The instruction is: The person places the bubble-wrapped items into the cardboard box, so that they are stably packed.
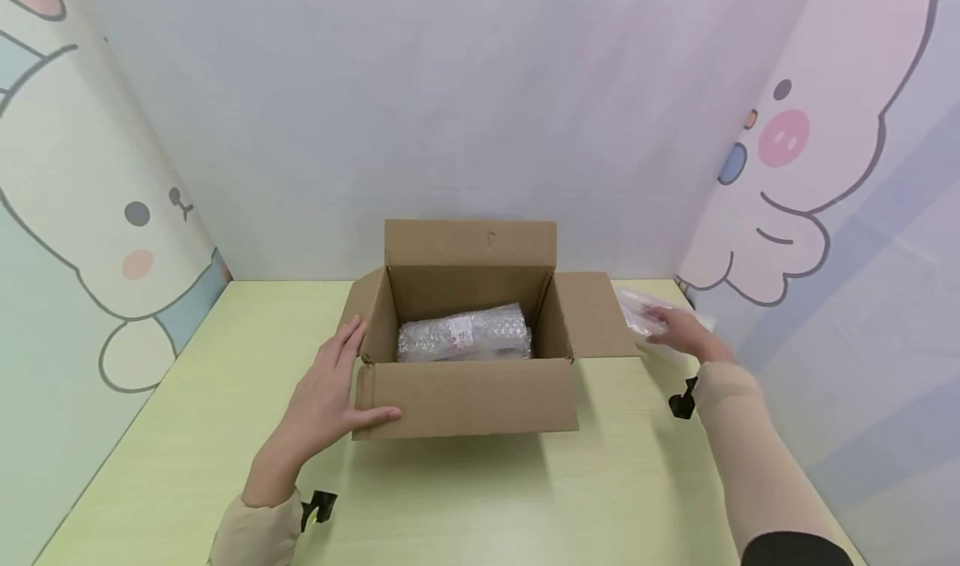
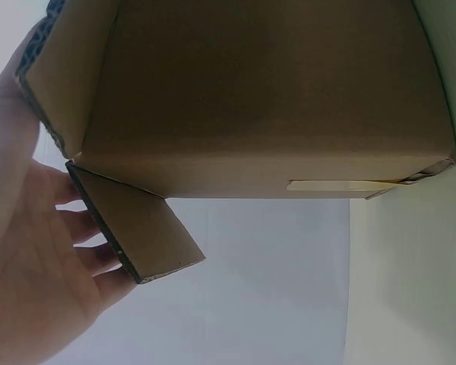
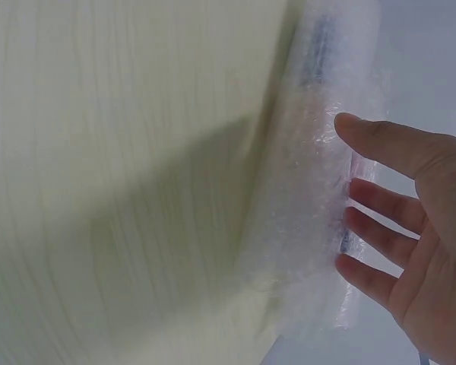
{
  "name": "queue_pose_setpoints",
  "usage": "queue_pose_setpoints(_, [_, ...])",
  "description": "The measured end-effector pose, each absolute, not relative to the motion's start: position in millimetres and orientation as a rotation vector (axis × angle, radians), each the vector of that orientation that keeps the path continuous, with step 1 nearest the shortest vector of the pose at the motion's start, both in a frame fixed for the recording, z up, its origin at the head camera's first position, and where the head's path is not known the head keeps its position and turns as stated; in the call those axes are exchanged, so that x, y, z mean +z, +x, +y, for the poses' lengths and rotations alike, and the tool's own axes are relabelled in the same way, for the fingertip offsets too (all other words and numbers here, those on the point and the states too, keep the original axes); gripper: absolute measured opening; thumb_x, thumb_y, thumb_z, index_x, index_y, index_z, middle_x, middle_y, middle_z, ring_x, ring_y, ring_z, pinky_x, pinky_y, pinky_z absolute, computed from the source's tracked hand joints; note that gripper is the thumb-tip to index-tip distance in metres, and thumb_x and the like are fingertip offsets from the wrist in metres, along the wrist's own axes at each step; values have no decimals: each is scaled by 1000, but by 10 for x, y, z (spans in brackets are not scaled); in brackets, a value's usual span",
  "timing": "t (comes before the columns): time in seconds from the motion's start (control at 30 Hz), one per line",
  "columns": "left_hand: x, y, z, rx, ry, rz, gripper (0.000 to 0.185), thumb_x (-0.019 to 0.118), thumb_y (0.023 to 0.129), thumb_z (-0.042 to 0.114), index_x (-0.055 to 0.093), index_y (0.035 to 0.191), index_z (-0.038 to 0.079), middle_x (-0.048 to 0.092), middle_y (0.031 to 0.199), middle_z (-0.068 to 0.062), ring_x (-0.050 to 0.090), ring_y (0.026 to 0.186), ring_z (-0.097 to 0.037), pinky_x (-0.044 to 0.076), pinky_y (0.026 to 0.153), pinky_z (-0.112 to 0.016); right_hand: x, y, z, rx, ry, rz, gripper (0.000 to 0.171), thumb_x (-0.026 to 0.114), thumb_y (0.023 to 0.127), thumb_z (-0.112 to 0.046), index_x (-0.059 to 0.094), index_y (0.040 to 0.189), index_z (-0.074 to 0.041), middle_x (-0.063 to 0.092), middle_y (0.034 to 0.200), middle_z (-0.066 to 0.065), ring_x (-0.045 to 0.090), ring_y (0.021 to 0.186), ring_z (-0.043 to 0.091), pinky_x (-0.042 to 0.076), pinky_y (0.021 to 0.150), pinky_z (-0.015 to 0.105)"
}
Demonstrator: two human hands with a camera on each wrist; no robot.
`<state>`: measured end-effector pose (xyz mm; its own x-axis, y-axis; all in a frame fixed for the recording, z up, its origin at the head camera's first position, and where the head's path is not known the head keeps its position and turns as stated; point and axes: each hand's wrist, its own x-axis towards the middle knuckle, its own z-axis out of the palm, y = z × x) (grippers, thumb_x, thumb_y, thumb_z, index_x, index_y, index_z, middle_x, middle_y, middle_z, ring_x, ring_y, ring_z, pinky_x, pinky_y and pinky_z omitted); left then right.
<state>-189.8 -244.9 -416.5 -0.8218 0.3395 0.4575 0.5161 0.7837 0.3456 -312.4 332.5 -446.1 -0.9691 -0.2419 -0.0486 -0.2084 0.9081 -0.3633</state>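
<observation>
Box: cardboard box (image 1: 465, 395) standing open on the middle of the counter (image 1: 225, 433), all four flaps up or folded outward; the left wrist view shows its outer wall (image 2: 266, 99) and one short flap (image 2: 137, 228) jutting out.
Box contents: bubble-wrapped bundle (image 1: 463, 333) lying across the bottom of the box, toward the far wall, with a reddish label faintly visible through the wrap.
Left hand: left hand (image 1: 322, 399) flat against the near left corner of the box, fingers straight along the left wall and flap, thumb lying on the front wall; it grips nothing. In the left wrist view the fingers (image 2: 83, 228) rest spread behind the short flap.
Right hand: right hand (image 1: 682, 333) stretched out to the right of the box, palm down, fingers relaxed and extended onto a second piece of bubble wrap (image 1: 645, 312); in the right wrist view the fingertips (image 3: 349, 220) touch the wrap (image 3: 311, 190) without closing round it.
Second wrap: clear, crumpled, lying on the counter just beyond the box's right flap (image 1: 596, 316), near the right wall panel.
Surroundings: pale yellow-green counter enclosed by three panels; left panel (image 1: 90, 216) and right panel (image 1: 825, 174) carry cartoon animal figures; back panel plain.
</observation>
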Motion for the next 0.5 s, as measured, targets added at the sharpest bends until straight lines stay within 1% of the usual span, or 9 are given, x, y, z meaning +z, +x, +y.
queue_pose_setpoints(0.1, [-4158,-1895,-2445,-658,-645,-2611,122,87,60,50,26,149,-4,30,153,-26,35,136,-42,46,99,-57,-4503,-3118,3319,-593,-319,2958,67,70,85,-14,41,141,8,45,139,34,42,126,55,32,106,66])
queue_pose_setpoints(0.2, [-4157,-1895,-2441,-658,-648,-2613,122,87,60,50,26,149,-5,30,153,-26,35,136,-42,45,99,-57,-4533,-3130,3301,-615,-300,2950,69,70,84,-13,39,142,9,45,140,33,41,127,55,31,107,65])
queue_pose_setpoints(0.37, [-4157,-1891,-2439,-657,-648,-2618,121,87,61,51,26,149,-5,30,152,-26,35,136,-42,45,100,-57,-4570,-3195,3259,-542,-335,2999,66,72,82,-13,45,137,11,52,132,34,47,122,53,35,106,62])
queue_pose_setpoints(0.5, [-4150,-1886,-2435,-656,-639,-2629,122,87,60,50,26,149,-5,30,153,-26,35,136,-42,44,101,-57,-4602,-3250,3220,-522,-353,3027,61,72,80,-12,50,131,12,53,130,35,48,121,54,35,106,63])
